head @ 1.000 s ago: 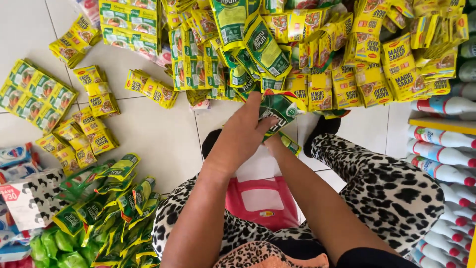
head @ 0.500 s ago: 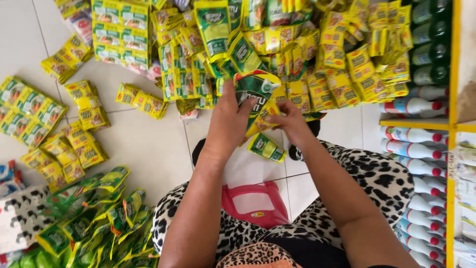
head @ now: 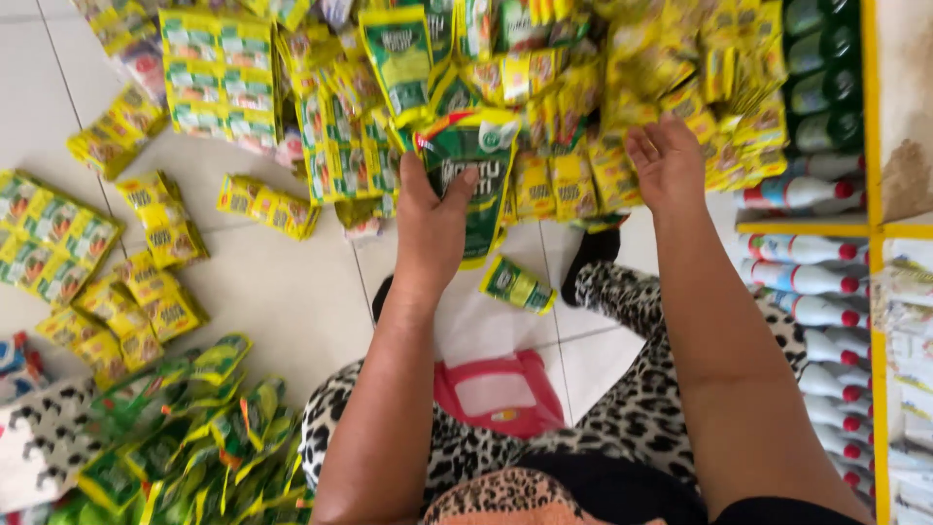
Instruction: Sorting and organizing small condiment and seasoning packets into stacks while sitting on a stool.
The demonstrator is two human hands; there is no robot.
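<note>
Nearest, a pink plastic stool [head: 498, 394] stands between the leopard-print legs on the white tiled floor [head: 282, 292], putting the goods within arm's reach. Just beyond, a small green sachet [head: 517, 284] hangs below the dark green foil pouch [head: 476, 185], which the left hand [head: 432, 228] clasps in a closed grip, lifting it clear. The right hand [head: 669, 165], open and empty, rests on the yellow sachet heap [head: 622, 87] farther off.

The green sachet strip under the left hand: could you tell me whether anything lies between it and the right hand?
Nothing sits between the left hand and the green sachet strip; its grip is already on it. Between the strip and the right hand lie yellow sachets of the pile.
</note>
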